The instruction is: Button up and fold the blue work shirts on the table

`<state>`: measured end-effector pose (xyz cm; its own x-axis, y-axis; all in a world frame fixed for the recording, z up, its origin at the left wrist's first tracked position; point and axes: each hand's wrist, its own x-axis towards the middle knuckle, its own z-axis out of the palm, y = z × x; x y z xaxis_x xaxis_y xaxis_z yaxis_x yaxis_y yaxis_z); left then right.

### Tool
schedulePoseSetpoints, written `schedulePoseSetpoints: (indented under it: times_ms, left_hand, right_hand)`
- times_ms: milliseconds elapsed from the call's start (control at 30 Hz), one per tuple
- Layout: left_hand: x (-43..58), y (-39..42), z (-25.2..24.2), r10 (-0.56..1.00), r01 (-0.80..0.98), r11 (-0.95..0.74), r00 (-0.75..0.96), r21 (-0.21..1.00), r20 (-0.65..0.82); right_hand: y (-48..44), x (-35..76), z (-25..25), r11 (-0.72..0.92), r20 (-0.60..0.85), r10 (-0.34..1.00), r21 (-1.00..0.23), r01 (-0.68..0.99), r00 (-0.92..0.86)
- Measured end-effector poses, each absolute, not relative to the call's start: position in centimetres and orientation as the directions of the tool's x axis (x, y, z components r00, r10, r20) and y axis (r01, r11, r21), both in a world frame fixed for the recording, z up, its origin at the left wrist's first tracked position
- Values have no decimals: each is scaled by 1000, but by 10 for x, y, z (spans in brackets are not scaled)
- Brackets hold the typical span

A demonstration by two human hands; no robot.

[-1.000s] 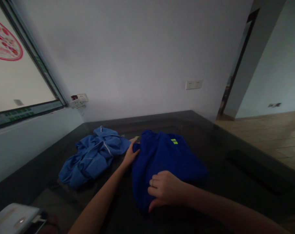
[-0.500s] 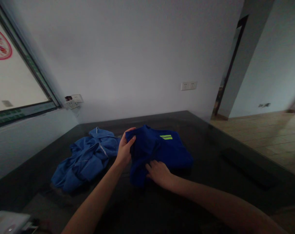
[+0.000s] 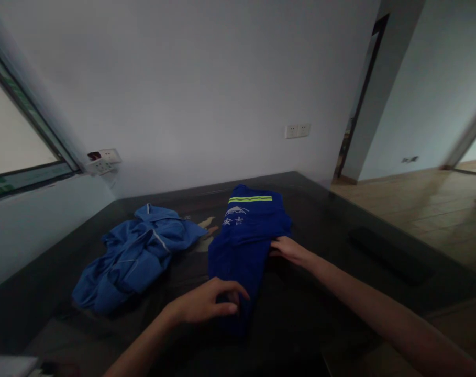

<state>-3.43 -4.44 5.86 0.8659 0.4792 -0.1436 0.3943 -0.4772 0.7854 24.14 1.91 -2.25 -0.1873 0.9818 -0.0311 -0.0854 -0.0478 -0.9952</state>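
A dark blue garment (image 3: 243, 235) with a yellow-green stripe and white lettering lies folded into a long strip on the dark table (image 3: 340, 251). My left hand (image 3: 206, 303) is at its near end, fingers curled and pinching the cloth's lower edge. My right hand (image 3: 288, 248) rests at the strip's right edge about halfway up, fingers stretched flat against the fabric.
A crumpled lighter blue garment (image 3: 131, 254) lies to the left on the table. A dark flat object (image 3: 387, 254) sits at the right. A window and wall sockets (image 3: 100, 159) are at the left, and a doorway and tiled floor at the right.
The dark blue garment has been laid out into a long strip with stripe and lettering showing. My left hand moved from its top corner to its near end; my right hand moved to its right edge.
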Motion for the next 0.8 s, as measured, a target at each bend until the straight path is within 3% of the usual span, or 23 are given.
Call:
schedulePoseSetpoints:
  times_ms: [100,167,267,333,433,633,800]
  left_hand:
    - [-30,-40,66,383,389,-329,888,861,-255]
    - [-19,-24,70,483,392,-333,852,858,-201]
    - [7,11,67,706,465,-576,698,672,121]
    - [27,35,56,729,556,-673,610,488,310]
    - [50,55,36,740,619,-670,601,409,302]
    - [72,34,26,673,520,-673,725,525,145]
    - [80,19,28,703,432,-521,706,736,83]
  right_hand:
    - [-4,270,-31,-246,-191,963,-908,-340,-189]
    - [-10,277,-29,-270,-217,961,-868,-417,-170]
    - [-11,272,-24,-226,-203,974,-860,-457,-99]
    - [-11,266,-22,-177,-172,984,-874,-453,-53]
    - [-14,263,-22,-126,-126,992,-900,-417,-29]
    - [-23,255,-22,-99,-99,995,-915,-392,-19]
    - [-26,247,-19,-73,-46,996,-925,-372,-83]
